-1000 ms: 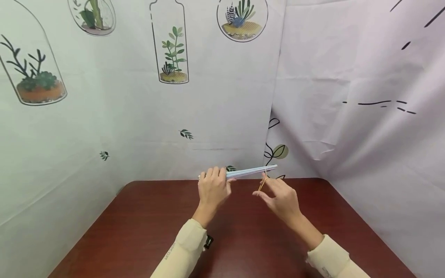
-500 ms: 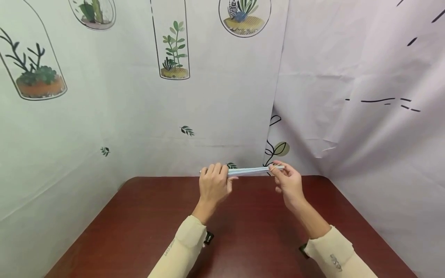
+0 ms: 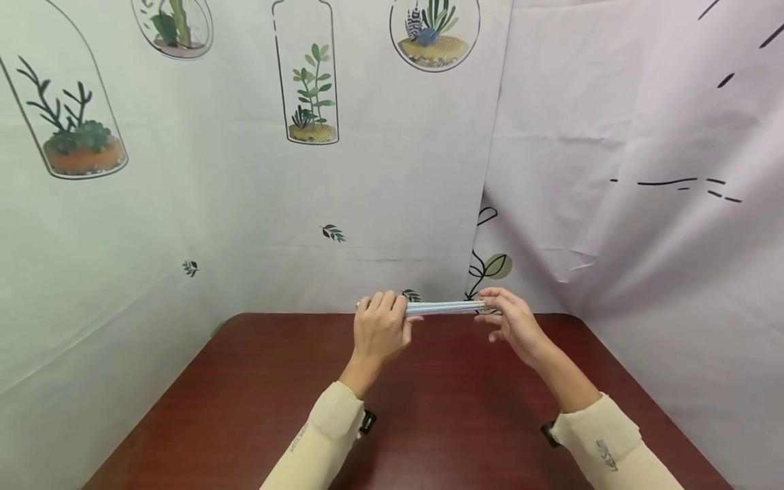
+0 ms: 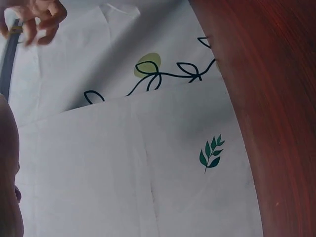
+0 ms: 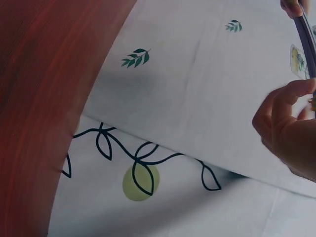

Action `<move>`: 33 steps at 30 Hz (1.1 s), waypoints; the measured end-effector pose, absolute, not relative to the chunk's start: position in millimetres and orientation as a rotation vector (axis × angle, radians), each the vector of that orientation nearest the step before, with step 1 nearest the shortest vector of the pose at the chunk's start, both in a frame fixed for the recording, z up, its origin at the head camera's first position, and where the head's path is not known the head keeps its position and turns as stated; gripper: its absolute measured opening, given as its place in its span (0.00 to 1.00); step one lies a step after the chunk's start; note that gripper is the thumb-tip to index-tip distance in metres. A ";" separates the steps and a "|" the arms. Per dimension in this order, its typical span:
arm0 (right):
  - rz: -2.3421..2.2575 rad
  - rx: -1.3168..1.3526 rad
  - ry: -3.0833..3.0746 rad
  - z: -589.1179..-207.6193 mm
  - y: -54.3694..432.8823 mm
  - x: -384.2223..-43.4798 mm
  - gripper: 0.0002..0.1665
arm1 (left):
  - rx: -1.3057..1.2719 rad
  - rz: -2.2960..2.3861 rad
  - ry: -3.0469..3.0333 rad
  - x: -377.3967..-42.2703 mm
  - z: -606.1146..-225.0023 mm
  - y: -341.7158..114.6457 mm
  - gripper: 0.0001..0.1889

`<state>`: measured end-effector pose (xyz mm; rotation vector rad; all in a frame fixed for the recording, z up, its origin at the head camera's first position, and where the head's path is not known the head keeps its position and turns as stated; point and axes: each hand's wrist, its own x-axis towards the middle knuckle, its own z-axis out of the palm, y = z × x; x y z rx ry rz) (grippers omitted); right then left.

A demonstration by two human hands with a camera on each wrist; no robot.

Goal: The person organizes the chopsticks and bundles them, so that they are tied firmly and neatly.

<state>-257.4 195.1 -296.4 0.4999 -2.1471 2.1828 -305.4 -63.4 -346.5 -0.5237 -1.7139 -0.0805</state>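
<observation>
A slim bundle of pale blue sticks (image 3: 444,307), which look like drinking straws, lies level above the far part of the table. My left hand (image 3: 381,325) grips its left part from above, fingers wrapped over it. At the other end is my right hand (image 3: 514,323), its fingertips bent around the bundle's tip and a thin yellowish rubber band. In the left wrist view the rubber band (image 4: 16,29) sits around the bundle between the right fingers. The right wrist view shows the right hand (image 5: 291,123) curled at the bundle, partly cut off by the frame edge.
Below the hands stretches a dark red wooden table (image 3: 447,408). White cloth (image 3: 392,190) printed with plants and jars hangs behind it and along both sides. A small black device (image 3: 367,420) shows at the left cuff, another (image 3: 549,434) at the right cuff.
The right hand has brought the stretched rubber band from below the bundle up onto its right end, and its fingers now surround that end. The bundle has levelled out; the left hand keeps its grip.
</observation>
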 end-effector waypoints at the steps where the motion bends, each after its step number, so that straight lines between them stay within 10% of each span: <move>1: 2.169 0.496 -2.148 -296.7 196.5 -257.2 0.09 | -0.528 -0.077 -1.715 -305.4 -347.1 -63.9 0.26; 33: 1.010 1.010 -2.087 -289.6 200.0 -273.0 0.16 | -0.579 0.030 -1.717 -298.8 -336.5 -58.4 0.29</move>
